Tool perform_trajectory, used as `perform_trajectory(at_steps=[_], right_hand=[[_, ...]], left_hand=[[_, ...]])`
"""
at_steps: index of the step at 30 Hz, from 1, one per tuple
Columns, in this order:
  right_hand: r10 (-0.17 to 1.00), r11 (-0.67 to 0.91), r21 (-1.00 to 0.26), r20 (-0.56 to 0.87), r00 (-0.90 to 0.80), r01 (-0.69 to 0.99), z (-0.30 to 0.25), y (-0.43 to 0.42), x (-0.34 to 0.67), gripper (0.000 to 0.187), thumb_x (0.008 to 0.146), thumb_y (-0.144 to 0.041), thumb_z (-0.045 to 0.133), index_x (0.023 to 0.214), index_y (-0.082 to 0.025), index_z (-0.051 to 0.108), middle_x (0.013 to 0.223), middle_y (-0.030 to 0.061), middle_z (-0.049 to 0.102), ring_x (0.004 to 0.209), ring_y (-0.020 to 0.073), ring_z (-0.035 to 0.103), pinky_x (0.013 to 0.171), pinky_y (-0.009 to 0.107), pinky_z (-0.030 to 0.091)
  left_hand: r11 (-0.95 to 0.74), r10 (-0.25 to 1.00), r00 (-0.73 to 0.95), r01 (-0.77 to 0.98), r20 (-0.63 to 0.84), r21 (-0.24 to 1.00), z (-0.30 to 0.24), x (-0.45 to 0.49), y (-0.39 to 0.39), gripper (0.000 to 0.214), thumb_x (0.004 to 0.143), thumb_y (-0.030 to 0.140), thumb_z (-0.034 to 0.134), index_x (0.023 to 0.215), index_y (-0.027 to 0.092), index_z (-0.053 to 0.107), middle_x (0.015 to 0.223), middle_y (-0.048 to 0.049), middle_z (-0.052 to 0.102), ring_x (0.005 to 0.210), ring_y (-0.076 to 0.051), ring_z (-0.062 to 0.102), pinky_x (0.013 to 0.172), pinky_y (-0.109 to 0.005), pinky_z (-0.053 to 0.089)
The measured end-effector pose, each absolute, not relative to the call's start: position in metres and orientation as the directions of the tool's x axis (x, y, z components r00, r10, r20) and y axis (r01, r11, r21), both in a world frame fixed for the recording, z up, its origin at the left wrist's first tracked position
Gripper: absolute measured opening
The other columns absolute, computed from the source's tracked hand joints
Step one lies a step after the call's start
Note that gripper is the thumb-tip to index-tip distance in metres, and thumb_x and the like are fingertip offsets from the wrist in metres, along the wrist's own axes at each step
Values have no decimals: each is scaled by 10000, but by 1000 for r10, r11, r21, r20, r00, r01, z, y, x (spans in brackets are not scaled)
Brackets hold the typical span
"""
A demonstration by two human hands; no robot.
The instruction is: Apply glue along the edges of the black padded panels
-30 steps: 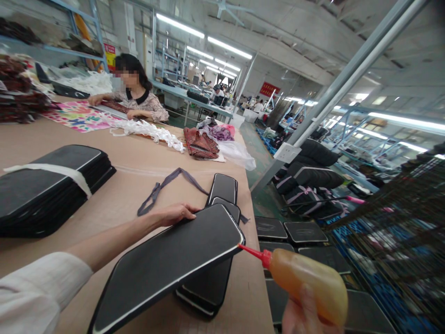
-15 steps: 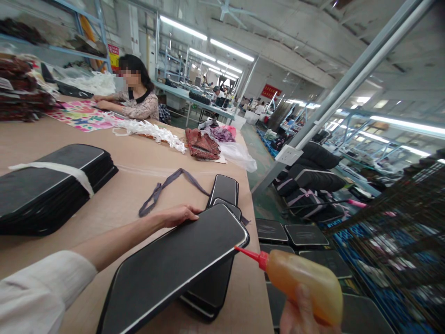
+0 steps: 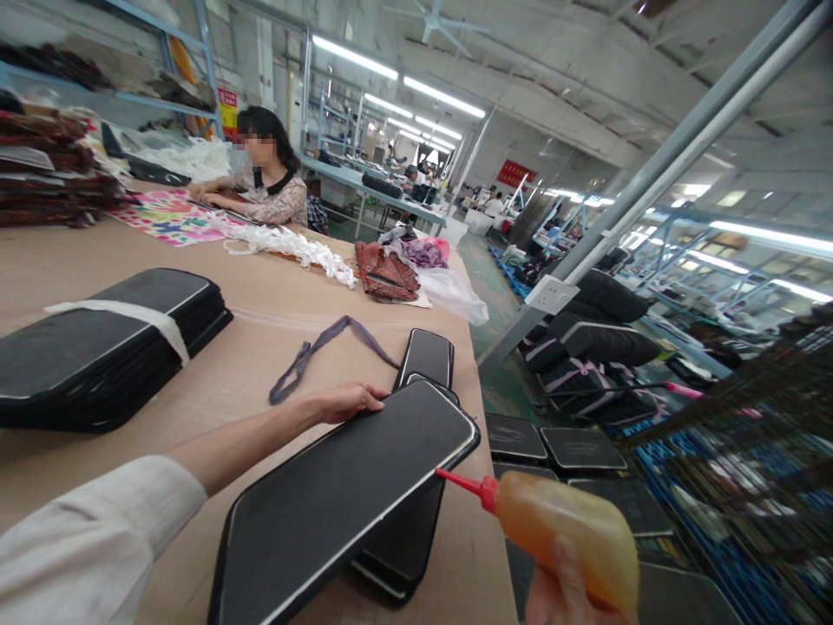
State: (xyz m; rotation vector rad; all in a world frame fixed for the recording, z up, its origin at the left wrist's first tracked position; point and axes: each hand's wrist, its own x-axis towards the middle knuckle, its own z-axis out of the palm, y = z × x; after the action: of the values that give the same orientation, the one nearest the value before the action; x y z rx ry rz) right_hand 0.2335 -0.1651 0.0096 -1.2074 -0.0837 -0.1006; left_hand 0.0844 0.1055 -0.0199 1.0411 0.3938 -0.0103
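My left hand (image 3: 344,403) lies on the far edge of a flat black panel (image 3: 344,490) with a pale rim, holding it tilted up off a small pile of like panels (image 3: 426,360); its fingers are curled over the edge. My right hand (image 3: 565,590), at the bottom right, is closed round an orange squeeze bottle (image 3: 563,534). The bottle's red nozzle (image 3: 459,482) points at the panel's right edge, just below its rim.
A tied stack of black panels (image 3: 104,347) lies at the left on the brown table (image 3: 247,347). A grey strap (image 3: 325,347) lies mid-table. Another person (image 3: 266,178) works at the far end. More panels (image 3: 547,443) lie below the table's right edge, beside a slanted metal post (image 3: 651,182).
The tilted panel has shifted a little to the right under my left hand. The nozzle now sits lower against the panel's right edge. The view has turned slightly.
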Motion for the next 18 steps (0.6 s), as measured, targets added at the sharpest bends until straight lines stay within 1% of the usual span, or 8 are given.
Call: perform_trajectory(at_steps=[4, 6, 8, 9, 11, 14, 16, 18], right_hand=[[-9, 337, -931, 143, 990, 138, 1, -170, 239, 584, 452, -225, 804, 982, -159, 567, 851, 49, 561, 721, 158, 548, 568, 241, 502], [38, 286, -945, 178, 983, 160, -3, -173, 241, 581, 440, -214, 805, 965, -150, 565, 842, 62, 563, 707, 183, 551, 570, 291, 510], [98, 251, -952, 203, 974, 173, -6, -174, 241, 597, 468, -225, 794, 1005, -158, 543, 877, 74, 561, 718, 208, 553, 598, 356, 517], [115, 250, -954, 199, 973, 166, -7, -174, 241, 612, 485, -233, 786, 1037, -166, 529, 899, 76, 559, 727, 210, 554, 607, 368, 517], [81, 272, -948, 194, 978, 165, -6, -171, 238, 603, 496, -243, 784, 1040, -169, 535, 905, 68, 555, 724, 186, 553, 604, 324, 516], [31, 332, -934, 149, 988, 131, 0, -165, 233, 554, 444, -228, 806, 946, -152, 582, 865, 44, 555, 701, 140, 546, 590, 232, 504], [29, 373, -924, 106, 994, 88, 3, -161, 231, 559, 413, -215, 815, 922, -151, 593, 857, 35, 560, 702, 134, 544, 591, 220, 503], [31, 385, -919, 101, 994, 82, 3, -160, 230, 583, 414, -215, 814, 949, -154, 592, 845, 35, 573, 704, 138, 546, 580, 222, 503]], left_hand=[[519, 184, 927, 189, -325, 834, -20, 86, 106, 348, 652, 197, 644, 995, 135, 635, 905, -73, 684, 784, -183, 638, 784, -276, 443], [526, 190, 923, 191, -334, 829, -20, 87, 106, 340, 651, 193, 643, 985, 130, 636, 892, -74, 686, 766, -180, 640, 780, -280, 445], [535, 196, 918, 195, -345, 822, -21, 88, 107, 336, 649, 193, 642, 979, 129, 636, 892, -74, 686, 750, -177, 640, 776, -286, 446], [539, 197, 916, 196, -349, 819, -22, 89, 107, 336, 647, 194, 643, 977, 131, 635, 891, -73, 686, 744, -176, 639, 774, -288, 447], [543, 189, 916, 202, -354, 815, -25, 90, 109, 336, 641, 198, 647, 970, 134, 635, 879, -68, 687, 737, -176, 638, 769, -291, 448], [543, 186, 915, 207, -357, 814, -30, 92, 110, 319, 636, 202, 652, 948, 132, 637, 834, -55, 688, 730, -170, 634, 769, -290, 446], [546, 191, 911, 210, -365, 811, -32, 93, 111, 302, 637, 204, 653, 930, 130, 639, 804, -47, 687, 720, -166, 632, 770, -288, 443], [554, 195, 909, 207, -367, 807, -33, 94, 111, 291, 635, 204, 656, 916, 128, 640, 783, -43, 686, 712, -165, 631, 768, -286, 442]])
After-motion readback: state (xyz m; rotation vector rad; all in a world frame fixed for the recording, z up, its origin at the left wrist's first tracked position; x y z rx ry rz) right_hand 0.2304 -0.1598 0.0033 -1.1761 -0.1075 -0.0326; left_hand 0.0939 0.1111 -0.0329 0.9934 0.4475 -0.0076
